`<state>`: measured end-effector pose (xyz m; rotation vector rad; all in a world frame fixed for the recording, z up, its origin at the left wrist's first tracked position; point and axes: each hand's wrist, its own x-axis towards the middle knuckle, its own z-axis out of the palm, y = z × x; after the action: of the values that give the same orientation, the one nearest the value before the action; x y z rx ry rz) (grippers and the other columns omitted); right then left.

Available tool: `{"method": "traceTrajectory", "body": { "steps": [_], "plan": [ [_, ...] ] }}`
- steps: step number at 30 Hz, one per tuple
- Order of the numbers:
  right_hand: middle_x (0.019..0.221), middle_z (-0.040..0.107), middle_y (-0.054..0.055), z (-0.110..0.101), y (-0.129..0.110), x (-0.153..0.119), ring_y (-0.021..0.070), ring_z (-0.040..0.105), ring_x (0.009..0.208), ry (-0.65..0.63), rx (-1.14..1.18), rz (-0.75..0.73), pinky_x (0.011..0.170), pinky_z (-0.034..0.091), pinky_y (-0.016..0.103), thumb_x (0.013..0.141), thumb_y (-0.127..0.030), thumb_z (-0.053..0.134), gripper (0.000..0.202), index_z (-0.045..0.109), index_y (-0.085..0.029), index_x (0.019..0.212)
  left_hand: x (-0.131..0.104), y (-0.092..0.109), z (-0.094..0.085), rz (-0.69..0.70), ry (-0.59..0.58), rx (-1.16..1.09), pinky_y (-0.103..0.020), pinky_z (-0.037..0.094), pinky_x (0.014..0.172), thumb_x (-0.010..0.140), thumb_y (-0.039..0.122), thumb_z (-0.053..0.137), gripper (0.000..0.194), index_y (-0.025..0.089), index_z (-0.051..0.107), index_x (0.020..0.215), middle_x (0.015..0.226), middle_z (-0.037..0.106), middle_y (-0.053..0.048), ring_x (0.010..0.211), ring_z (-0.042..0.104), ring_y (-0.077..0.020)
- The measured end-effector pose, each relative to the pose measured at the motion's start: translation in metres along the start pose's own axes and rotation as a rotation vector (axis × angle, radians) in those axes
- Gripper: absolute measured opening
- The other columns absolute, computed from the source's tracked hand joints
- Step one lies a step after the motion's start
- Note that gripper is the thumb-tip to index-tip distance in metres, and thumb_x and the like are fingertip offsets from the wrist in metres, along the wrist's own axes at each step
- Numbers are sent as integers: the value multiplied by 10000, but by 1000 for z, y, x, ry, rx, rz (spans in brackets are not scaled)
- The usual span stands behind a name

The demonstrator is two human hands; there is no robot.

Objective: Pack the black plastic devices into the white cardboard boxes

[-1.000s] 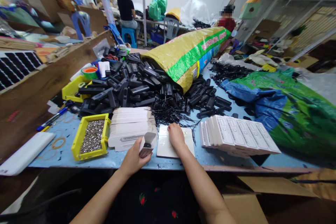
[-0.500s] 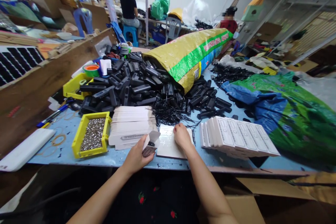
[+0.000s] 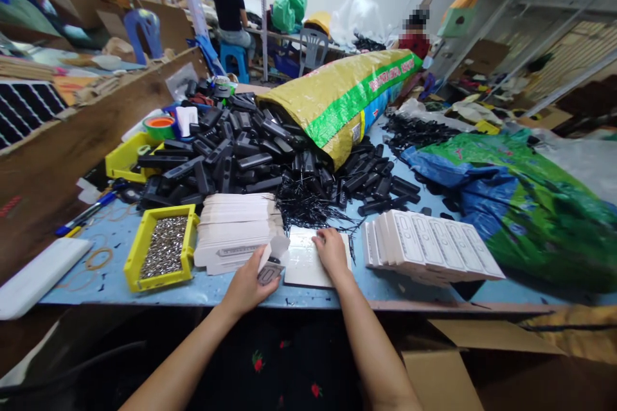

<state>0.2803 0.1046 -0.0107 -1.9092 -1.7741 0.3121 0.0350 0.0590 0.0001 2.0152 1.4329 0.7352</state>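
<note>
My left hand [image 3: 248,286] grips a small white box [image 3: 272,260] whose end flap is open, with a dark part showing inside. My right hand [image 3: 330,252] rests with its fingertips on a flat white card sheet [image 3: 301,263] lying on the blue table. Just beyond the sheet lies a tangle of thin black ties [image 3: 308,209]. A stack of flat white cartons [image 3: 236,228] sits left of the box. Behind it spreads a heap of black remote-like casings [image 3: 231,154].
A yellow tray of small metal pieces [image 3: 164,247] stands at the left, a row of filled white boxes [image 3: 434,244] at the right. A yellow-green sack [image 3: 347,93] spills casings. Green and blue bags [image 3: 520,199] cover the right. An open carton [image 3: 448,366] sits below. People sit at the back.
The view has shifted slightly. My right hand slid a little along the white sheet; my left hand keeps the small box at the table's front edge.
</note>
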Motion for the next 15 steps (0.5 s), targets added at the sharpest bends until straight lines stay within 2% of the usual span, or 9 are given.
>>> {"method": "traceTrajectory", "body": {
  "steps": [2,5,8,11,13,15],
  "plan": [
    [884,595,95,4,-11,-1,222,521,880,-29,-12,-15,815,402,333,843,-143,494,142,623,-159,788,0,1,1,8,-14,9,-373,477,893,740,335,601,678,185,304,1331,1223,569,-127,1076,589,-273],
    [857,599,79,-11,-24,-8,206,527,844,-49,90,-99,780,415,326,872,-149,475,145,610,-167,821,0,2,1,15,-42,15,-378,466,913,751,329,596,690,186,284,1350,1253,549,-133,1113,567,-274],
    [923,623,60,-44,-43,-21,189,537,891,-94,320,-384,804,436,324,909,-182,447,182,626,-200,937,1,1,1,50,-70,5,-371,457,929,759,325,591,681,200,288,1355,1282,529,-128,1146,546,-271],
    [976,635,61,-71,-65,-27,204,520,967,-273,312,-647,852,434,356,906,-136,412,276,650,-236,1004,2,1,2,83,-107,2,-370,466,913,753,298,590,697,219,276,1370,1301,519,-119,1138,553,-273],
    [964,640,54,-78,-75,-26,198,537,943,-413,307,-673,841,450,348,888,-129,443,282,636,-248,1056,3,0,2,90,-116,-15,-375,477,892,753,287,590,756,220,213,1404,1317,505,-127,1115,570,-274],
    [1025,631,45,-74,-77,-23,192,551,974,-458,410,-604,881,452,344,842,-182,564,300,592,-256,1131,3,-3,2,122,-100,-55,-380,468,912,767,292,587,760,223,192,1413,1336,486,-130,1136,557,-266]
  ]
}}
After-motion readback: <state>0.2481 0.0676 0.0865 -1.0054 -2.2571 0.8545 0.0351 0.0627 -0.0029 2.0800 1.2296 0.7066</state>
